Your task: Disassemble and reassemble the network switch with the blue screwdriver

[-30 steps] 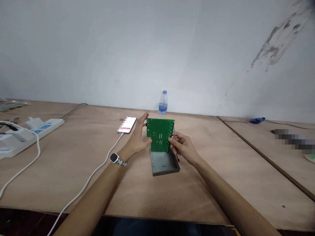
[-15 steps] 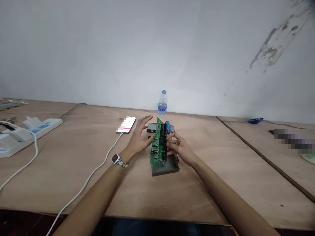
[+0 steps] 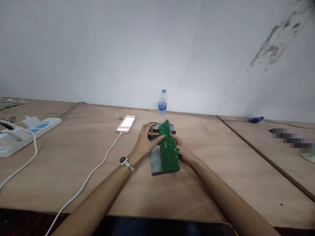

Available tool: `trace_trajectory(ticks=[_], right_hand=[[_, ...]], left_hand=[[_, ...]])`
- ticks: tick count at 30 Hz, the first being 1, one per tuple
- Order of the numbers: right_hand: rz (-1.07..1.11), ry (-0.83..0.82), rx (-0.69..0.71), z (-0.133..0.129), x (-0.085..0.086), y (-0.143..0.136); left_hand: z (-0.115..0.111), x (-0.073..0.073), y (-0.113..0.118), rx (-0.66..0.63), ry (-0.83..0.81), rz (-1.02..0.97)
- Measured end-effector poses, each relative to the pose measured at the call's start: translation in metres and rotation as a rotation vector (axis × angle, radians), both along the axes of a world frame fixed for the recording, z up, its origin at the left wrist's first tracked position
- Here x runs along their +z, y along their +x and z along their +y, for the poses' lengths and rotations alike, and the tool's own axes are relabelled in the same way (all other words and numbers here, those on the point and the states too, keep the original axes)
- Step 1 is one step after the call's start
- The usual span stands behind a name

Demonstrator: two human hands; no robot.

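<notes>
- Here's the green circuit board [image 3: 169,150], tilted at an angle in the middle of the view, its flat, solder-dotted face towards the camera.
- It's above the grey metal case [image 3: 155,160], covering much of the shallow inside; whether the two touch is hard to tell.
- The right hand [image 3: 185,153] has it, clamped at the right edge, some fingers tucked out of sight behind the board.
- And the left hand [image 3: 147,141] comes in from the other side: thumb laid against the board's face, index finger stretched out above, thumb and index apart rather than closed together.
- Black parts poke out past the board's right edge, right next to the right hand.
- On the left wrist, a watch [image 3: 123,160] with a silvery band.
- Straight behind the work, a water bottle [image 3: 162,103] with a blue cap stands upright near the wall [image 3: 98,49].
- Over to the left, a phone [image 3: 126,124] lies lit up on the wooden table [image 3: 133,196], with a white cable [image 3: 93,175] running from its near end.
- Further left, there's a white power strip [image 3: 49,127] with plugs in it.
- Far right, a blue packet [image 3: 256,120] lies near the wall.
</notes>
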State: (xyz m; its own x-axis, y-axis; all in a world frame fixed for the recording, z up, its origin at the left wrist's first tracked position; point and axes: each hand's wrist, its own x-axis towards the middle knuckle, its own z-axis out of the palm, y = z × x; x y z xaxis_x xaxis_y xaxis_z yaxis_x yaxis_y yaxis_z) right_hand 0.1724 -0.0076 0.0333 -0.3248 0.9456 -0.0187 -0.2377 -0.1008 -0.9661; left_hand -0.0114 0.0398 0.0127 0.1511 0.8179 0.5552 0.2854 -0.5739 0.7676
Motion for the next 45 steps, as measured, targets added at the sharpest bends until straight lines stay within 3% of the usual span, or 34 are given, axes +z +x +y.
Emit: trace_trajectory(ticks=[7, 15, 23, 28, 34, 45], right_hand=[[-0.016, -0.033, 0.006, 0.001, 0.002, 0.004], [-0.206, 0.049, -0.193, 0.013, 0.002, 0.018], [-0.213, 0.207, -0.373, 0.013, 0.005, 0.02], [-0.183, 0.279, -0.257, 0.006, 0.009, 0.012], [-0.185, 0.306, -0.128, 0.005, 0.0, 0.006], [-0.337, 0.293, -0.158, 0.005, -0.002, 0.005]], left_hand=[[0.007, 0.005, -0.01, -0.047, -0.195, -0.164], [0.012, 0.008, -0.016, -0.223, -0.531, -0.435], [0.012, 0.007, -0.015, -0.448, -0.733, -0.348], [0.006, 0.009, -0.011, -0.508, -0.752, -0.391], [0.004, 0.006, -0.011, -0.577, -0.735, -0.518], [-0.004, 0.017, -0.009, -0.605, -0.821, -0.631]])
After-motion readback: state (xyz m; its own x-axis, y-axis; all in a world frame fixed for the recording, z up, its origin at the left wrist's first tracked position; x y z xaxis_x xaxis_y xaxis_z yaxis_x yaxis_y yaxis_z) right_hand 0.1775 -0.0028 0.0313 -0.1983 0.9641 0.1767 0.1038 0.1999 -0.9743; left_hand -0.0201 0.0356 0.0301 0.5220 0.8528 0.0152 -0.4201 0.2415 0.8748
